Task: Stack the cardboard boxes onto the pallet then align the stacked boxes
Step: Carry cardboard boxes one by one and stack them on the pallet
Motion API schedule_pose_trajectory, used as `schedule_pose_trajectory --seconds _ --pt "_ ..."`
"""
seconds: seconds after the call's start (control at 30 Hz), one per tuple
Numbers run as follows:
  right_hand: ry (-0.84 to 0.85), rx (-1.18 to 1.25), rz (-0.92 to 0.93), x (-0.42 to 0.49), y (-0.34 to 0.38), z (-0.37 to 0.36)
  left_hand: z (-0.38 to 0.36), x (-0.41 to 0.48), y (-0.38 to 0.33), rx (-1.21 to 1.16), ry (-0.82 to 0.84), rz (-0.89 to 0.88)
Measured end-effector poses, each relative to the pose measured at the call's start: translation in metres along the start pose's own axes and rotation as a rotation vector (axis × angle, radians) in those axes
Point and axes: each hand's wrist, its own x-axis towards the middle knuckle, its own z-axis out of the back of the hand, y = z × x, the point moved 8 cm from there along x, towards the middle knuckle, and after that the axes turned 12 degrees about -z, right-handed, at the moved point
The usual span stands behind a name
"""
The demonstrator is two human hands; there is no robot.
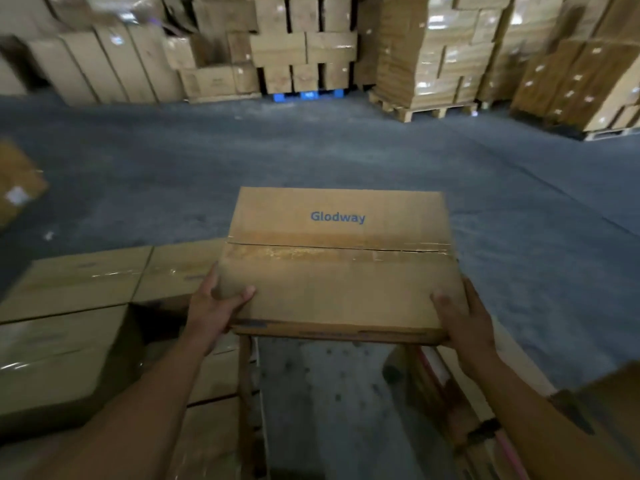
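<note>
Your left hand [211, 310] and right hand [464, 317] each clamp a near corner of the cardboard box [337, 261], held aloft beside the stacked boxes [79, 306]; it seems stiff, fairly heavy, so support its underside.

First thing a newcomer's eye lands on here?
The box printed Glodway, centre frame, held at its near corners by the left hand and right hand. Low stacked boxes sit at lower left; tall pallet stacks line the far side.
</note>
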Motion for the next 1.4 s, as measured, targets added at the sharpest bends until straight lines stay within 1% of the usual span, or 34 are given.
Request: schedule_pose_trajectory --seconds 0.1,0.23,0.37,0.53,0.6,0.63,0.7,0.77,0.9,1.07,1.1,1.2,1.3,1.4 --pt "0.057 -0.040 0.031 -0.023 0.004 -0.043 0.054 -0.023 0.014 0.006 -0.068 0.040" --pt "0.164 0.004 -0.062 -0.042 -0.015 -0.105 0.115 -0.048 0.043 0.030 -0.130 0.040" --pt "0.225 -0.069 -0.114 -0.060 -0.048 -0.164 0.171 -0.066 0.090 0.058 -0.162 0.114" --pt "0.234 -0.167 -0.099 -0.084 -0.064 -0.249 0.230 -0.059 0.162 0.124 -0.175 0.205" --pt "0.185 -0.226 -0.093 -0.091 -0.064 -0.276 0.247 -0.047 0.186 0.151 -0.168 0.223" --pt "0.170 -0.263 -0.096 -0.087 -0.076 -0.291 0.254 -0.041 0.202 0.155 -0.145 0.248" --pt "0.149 -0.316 -0.140 -0.075 -0.108 -0.318 0.264 -0.027 0.229 0.116 -0.122 0.296" --pt "0.152 -0.303 -0.163 -0.071 -0.129 -0.343 0.277 -0.011 0.266 0.100 -0.106 0.339" --pt "0.125 -0.285 -0.238 -0.052 -0.159 -0.380 0.291 0.010 0.327 0.121 -0.050 0.409" --pt "0.140 -0.290 -0.250 -0.027 -0.187 -0.410 0.292 0.028 0.393 0.125 -0.025 0.461" --pt "0.147 -0.302 -0.263 -0.021 -0.194 -0.415 0.293 0.030 0.402 0.134 -0.025 0.467" --pt "0.185 -0.320 -0.282 -0.009 -0.213 -0.429 0.284 0.034 0.389 0.172 -0.040 0.483" --pt "0.206 -0.330 -0.282 -0.001 -0.222 -0.448 0.285 0.037 0.401 0.172 -0.057 0.518" --pt "0.204 -0.352 -0.279 0.004 -0.232 -0.465 0.297 0.036 0.422 0.241 -0.077 0.525"
